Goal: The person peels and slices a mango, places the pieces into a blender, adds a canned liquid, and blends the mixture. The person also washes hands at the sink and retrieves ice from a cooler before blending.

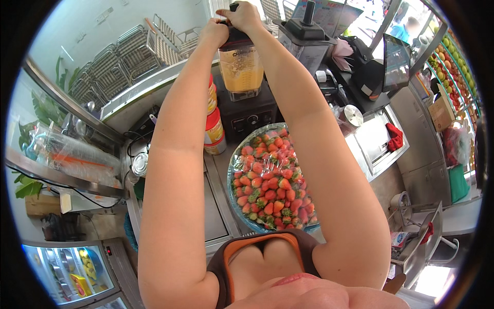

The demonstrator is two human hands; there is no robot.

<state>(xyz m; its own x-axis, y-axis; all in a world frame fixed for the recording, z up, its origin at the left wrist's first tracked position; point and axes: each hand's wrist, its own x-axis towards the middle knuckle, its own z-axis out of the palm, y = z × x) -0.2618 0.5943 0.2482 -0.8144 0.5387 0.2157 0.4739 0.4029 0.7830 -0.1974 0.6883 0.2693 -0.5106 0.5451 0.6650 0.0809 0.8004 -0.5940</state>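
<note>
Both arms stretch forward to a blender jar (pixel 244 71) holding a frothy yellow blend, with splashes up its clear walls. My left hand (pixel 214 34) grips the near left side of its black lid (pixel 236 35). Across the lid's top lies my right hand (pixel 245 16), gripping it, with a dark knob (pixel 234 7) showing by the fingers. The jar stands on a black blender base (pixel 249 112) with a dial. Between my forearms sits a large basin of strawberries (pixel 270 189) under clear plastic film, partly hidden by my right arm.
Red-lidded cans (pixel 214 131) stand left of the base. A second blender (pixel 307 38) is at its right. Farther right are a screen (pixel 396 61), an ice-cream-style steel counter lid (pixel 376 143) and a red cloth (pixel 394 137). Plastic cups (pixel 77 150) lie left; a lit fridge (pixel 71 270) stands lower left.
</note>
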